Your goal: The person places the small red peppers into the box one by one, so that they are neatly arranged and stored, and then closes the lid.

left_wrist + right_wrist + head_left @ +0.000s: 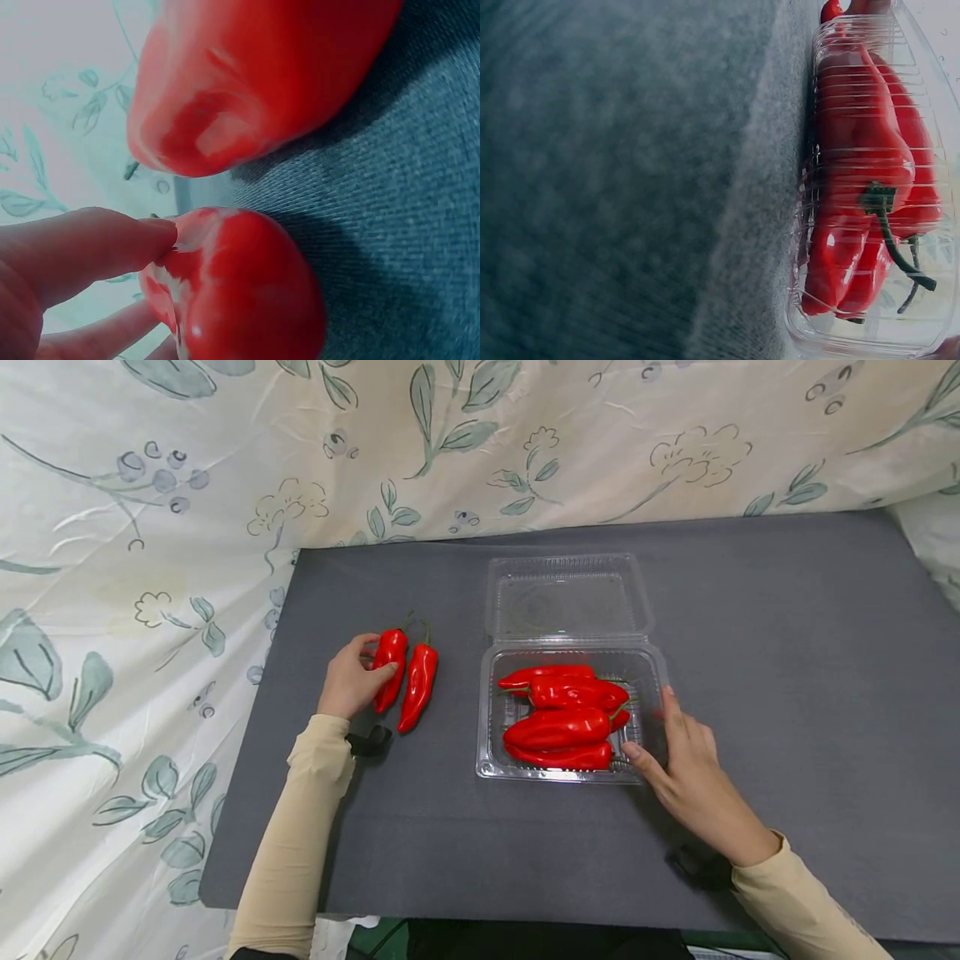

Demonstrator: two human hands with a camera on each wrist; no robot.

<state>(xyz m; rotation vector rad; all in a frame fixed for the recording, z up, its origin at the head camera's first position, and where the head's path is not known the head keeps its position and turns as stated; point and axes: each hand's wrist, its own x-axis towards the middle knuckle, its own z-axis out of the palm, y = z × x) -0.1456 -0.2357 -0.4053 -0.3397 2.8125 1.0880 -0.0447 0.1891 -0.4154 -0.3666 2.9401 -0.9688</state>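
Note:
My left hand (pixel 352 677) grips a red pepper (pixel 391 670) lying on the grey tabletop, thumb on one side and fingers on the other. In the left wrist view the thumb (pixel 97 251) presses on the shiny skin of that pepper (pixel 255 292). A second red pepper (pixel 418 688) lies just to its right. Several more red peppers (pixel 558 729) lie sideways in a clear plastic clamshell box (pixel 491 770), their green stems (pixel 896 247) showing through its wall in the right wrist view. My right hand (pixel 693 777) rests at the box's right side with fingers extended, thumb tip over the front right rim.
The clear lid (pixel 567 597) of the box is folded back flat behind it. A grey cloth (pixel 787 693) covers the table. Floral curtain (pixel 585 443) hangs along the back and left edges.

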